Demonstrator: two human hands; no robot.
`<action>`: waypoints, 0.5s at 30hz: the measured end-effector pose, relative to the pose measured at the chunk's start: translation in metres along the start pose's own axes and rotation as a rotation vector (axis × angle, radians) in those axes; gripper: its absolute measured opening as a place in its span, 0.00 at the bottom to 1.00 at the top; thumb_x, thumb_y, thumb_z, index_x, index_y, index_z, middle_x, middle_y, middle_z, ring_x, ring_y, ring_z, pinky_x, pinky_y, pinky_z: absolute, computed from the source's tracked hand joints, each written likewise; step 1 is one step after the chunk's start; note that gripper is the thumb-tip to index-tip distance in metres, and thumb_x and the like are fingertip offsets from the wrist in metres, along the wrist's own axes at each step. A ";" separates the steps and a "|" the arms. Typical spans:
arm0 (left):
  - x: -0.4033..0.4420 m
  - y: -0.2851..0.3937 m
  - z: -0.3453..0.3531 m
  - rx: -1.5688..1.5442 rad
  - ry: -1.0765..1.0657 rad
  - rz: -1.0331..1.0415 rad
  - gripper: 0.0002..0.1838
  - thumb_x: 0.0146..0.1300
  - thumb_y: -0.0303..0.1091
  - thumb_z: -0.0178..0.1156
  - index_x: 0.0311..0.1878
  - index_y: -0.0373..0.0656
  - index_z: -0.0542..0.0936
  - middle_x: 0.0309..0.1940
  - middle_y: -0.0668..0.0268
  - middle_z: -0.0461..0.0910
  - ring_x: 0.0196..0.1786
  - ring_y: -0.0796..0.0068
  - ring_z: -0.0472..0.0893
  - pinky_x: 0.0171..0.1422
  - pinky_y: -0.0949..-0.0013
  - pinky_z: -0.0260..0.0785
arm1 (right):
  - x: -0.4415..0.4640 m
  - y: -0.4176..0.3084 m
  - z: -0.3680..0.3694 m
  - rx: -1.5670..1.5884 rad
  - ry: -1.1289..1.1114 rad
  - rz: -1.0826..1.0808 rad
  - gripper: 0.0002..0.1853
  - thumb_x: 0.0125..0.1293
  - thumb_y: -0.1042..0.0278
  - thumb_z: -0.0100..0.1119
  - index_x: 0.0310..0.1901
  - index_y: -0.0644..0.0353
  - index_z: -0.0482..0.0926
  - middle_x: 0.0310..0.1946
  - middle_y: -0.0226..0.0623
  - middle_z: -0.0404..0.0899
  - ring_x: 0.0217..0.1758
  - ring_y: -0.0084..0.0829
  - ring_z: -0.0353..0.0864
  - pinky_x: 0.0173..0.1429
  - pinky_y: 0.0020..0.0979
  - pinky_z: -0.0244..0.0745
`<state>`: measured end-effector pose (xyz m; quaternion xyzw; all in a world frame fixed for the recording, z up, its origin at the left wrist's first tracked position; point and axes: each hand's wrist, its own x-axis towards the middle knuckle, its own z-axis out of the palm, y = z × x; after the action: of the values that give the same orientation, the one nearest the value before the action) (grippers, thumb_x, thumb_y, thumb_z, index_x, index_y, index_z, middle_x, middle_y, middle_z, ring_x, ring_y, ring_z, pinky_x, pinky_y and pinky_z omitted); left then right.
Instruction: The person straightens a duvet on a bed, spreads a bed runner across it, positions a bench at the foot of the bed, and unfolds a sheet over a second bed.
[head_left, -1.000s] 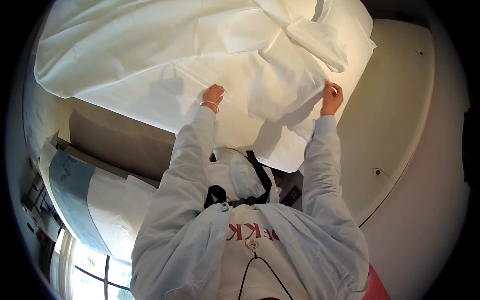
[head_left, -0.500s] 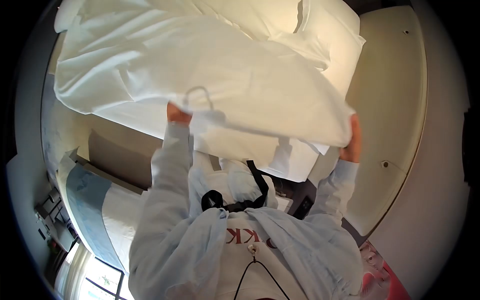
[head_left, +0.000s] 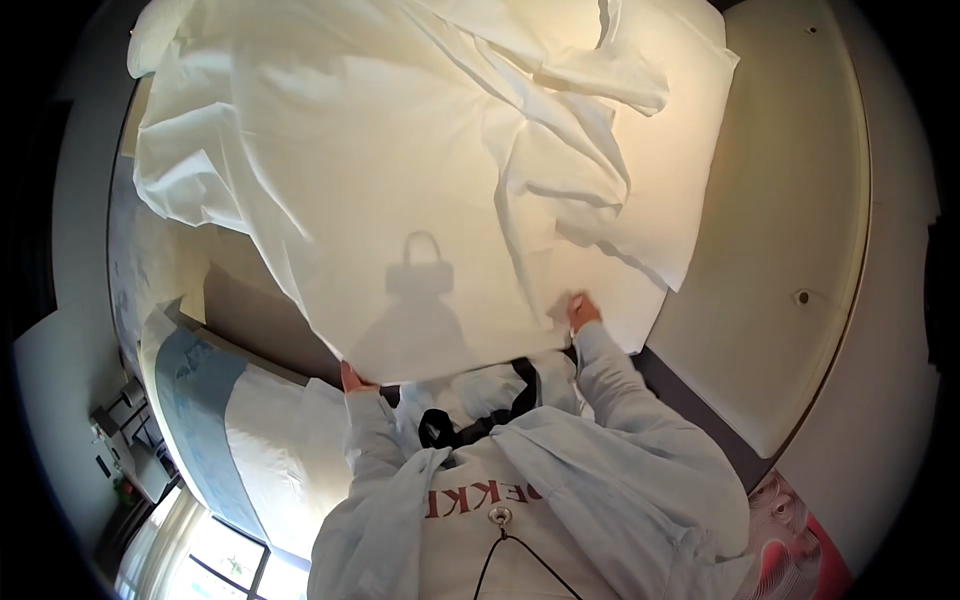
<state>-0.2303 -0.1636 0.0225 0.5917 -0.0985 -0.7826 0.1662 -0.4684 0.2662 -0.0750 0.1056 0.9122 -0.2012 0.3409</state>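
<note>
A large white sheet [head_left: 370, 170] lies over the bed, smooth in its middle, with loose folds at the right and at the far left. My left hand [head_left: 355, 379] is closed on the sheet's near edge, its fingers partly hidden by the cloth. Farther right, my right hand [head_left: 582, 309] has its fingers curled together at the sheet's near right part; what they hold is too small to make out. The shadow of my head and arms falls on the cloth between the hands.
Right of the bed stands a long beige padded panel [head_left: 770, 200]. A second bed with white bedding [head_left: 280, 430] and a blue runner [head_left: 195, 400] is at the lower left, near a window [head_left: 228, 555]. A red patterned surface [head_left: 785, 530] shows at the lower right.
The raised sheet has come down and its near edge has moved toward my body. My left hand moved down with it; my right hand moved inward, to the left, away from the sheet's right corner.
</note>
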 end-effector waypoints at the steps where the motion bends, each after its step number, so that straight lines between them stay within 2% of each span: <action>1: 0.013 -0.002 -0.003 -0.011 0.006 -0.010 0.18 0.60 0.43 0.46 0.47 0.41 0.71 0.43 0.64 0.76 0.45 0.66 0.75 0.47 0.62 0.70 | -0.006 -0.045 -0.041 -0.039 0.145 -0.112 0.14 0.57 0.57 0.50 0.41 0.56 0.70 0.33 0.42 0.76 0.32 0.37 0.76 0.40 0.35 0.71; 2: 0.024 -0.009 -0.003 -0.028 0.011 -0.021 0.18 0.59 0.43 0.48 0.46 0.40 0.72 0.43 0.63 0.76 0.44 0.65 0.75 0.46 0.64 0.70 | -0.001 -0.071 -0.070 0.139 0.250 -0.215 0.15 0.55 0.64 0.54 0.44 0.57 0.69 0.33 0.40 0.75 0.34 0.34 0.75 0.40 0.31 0.70; 3: 0.030 -0.016 0.004 0.043 0.020 0.005 0.19 0.57 0.42 0.52 0.46 0.38 0.72 0.40 0.62 0.77 0.42 0.64 0.76 0.45 0.65 0.69 | 0.015 -0.087 -0.092 0.224 0.511 -0.543 0.17 0.54 0.68 0.54 0.46 0.59 0.67 0.38 0.43 0.73 0.40 0.40 0.73 0.43 0.35 0.68; 4: 0.036 -0.022 0.010 0.112 0.030 0.032 0.21 0.54 0.41 0.56 0.46 0.37 0.71 0.36 0.61 0.77 0.39 0.64 0.76 0.44 0.66 0.69 | 0.019 -0.125 -0.123 0.359 0.547 -0.475 0.19 0.51 0.71 0.57 0.46 0.59 0.67 0.40 0.42 0.71 0.43 0.41 0.71 0.45 0.33 0.67; 6: 0.081 -0.048 -0.002 0.881 0.029 0.666 0.26 0.48 0.37 0.63 0.50 0.34 0.68 0.41 0.57 0.74 0.42 0.63 0.73 0.46 0.68 0.66 | 0.038 -0.173 -0.166 0.150 0.821 -0.566 0.22 0.49 0.69 0.59 0.47 0.61 0.67 0.43 0.42 0.69 0.47 0.41 0.68 0.50 0.36 0.64; 8: 0.088 -0.090 0.019 1.572 0.428 1.003 0.35 0.44 0.33 0.67 0.54 0.33 0.63 0.50 0.53 0.65 0.50 0.63 0.67 0.51 0.67 0.63 | 0.047 -0.211 -0.183 0.048 0.942 -0.476 0.21 0.50 0.65 0.59 0.46 0.61 0.67 0.43 0.45 0.68 0.50 0.41 0.65 0.49 0.38 0.64; 9: 0.091 -0.104 0.038 1.394 0.163 0.839 0.37 0.43 0.35 0.67 0.56 0.33 0.61 0.53 0.52 0.61 0.53 0.62 0.64 0.53 0.65 0.61 | 0.061 -0.214 -0.183 0.039 0.944 -0.483 0.21 0.50 0.65 0.59 0.46 0.61 0.67 0.43 0.45 0.68 0.50 0.41 0.65 0.49 0.38 0.64; 10: 0.092 -0.117 0.063 1.197 -0.089 0.675 0.40 0.43 0.37 0.68 0.58 0.34 0.58 0.57 0.51 0.57 0.56 0.61 0.61 0.55 0.63 0.60 | 0.078 -0.213 -0.182 -0.005 0.831 -0.376 0.20 0.51 0.63 0.58 0.44 0.61 0.68 0.42 0.45 0.69 0.47 0.41 0.67 0.48 0.38 0.65; 11: 0.085 -0.133 0.095 1.171 -0.213 0.688 0.43 0.42 0.40 0.68 0.59 0.34 0.57 0.56 0.51 0.57 0.56 0.59 0.61 0.56 0.62 0.59 | 0.094 -0.211 -0.182 -0.047 0.721 -0.271 0.19 0.52 0.60 0.58 0.42 0.62 0.69 0.40 0.46 0.69 0.45 0.42 0.69 0.46 0.39 0.66; 12: 0.074 -0.150 0.131 1.137 -0.338 0.705 0.47 0.40 0.44 0.69 0.60 0.34 0.55 0.55 0.50 0.58 0.56 0.57 0.61 0.57 0.61 0.59 | 0.103 -0.209 -0.183 -0.053 0.735 -0.285 0.19 0.52 0.60 0.58 0.42 0.62 0.69 0.40 0.46 0.69 0.45 0.42 0.69 0.46 0.39 0.66; 14: 0.049 -0.183 0.196 1.470 -0.537 1.020 0.49 0.38 0.47 0.68 0.61 0.35 0.53 0.55 0.50 0.58 0.56 0.54 0.61 0.58 0.59 0.58 | 0.114 -0.203 -0.182 -0.270 0.553 -0.380 0.17 0.55 0.56 0.53 0.35 0.63 0.70 0.34 0.45 0.72 0.39 0.44 0.71 0.42 0.38 0.67; 15: 0.036 -0.197 0.224 1.534 -0.585 0.884 0.50 0.38 0.47 0.67 0.61 0.37 0.52 0.55 0.51 0.58 0.57 0.53 0.60 0.58 0.58 0.57 | 0.114 -0.204 -0.180 -0.135 0.506 -0.343 0.16 0.57 0.55 0.51 0.34 0.63 0.71 0.32 0.44 0.73 0.36 0.41 0.72 0.40 0.37 0.68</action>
<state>-0.4823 -0.0041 -0.0158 0.2276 -0.8429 -0.4872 -0.0190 -0.7251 0.1683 0.0328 -0.0260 0.9839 -0.1623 0.0704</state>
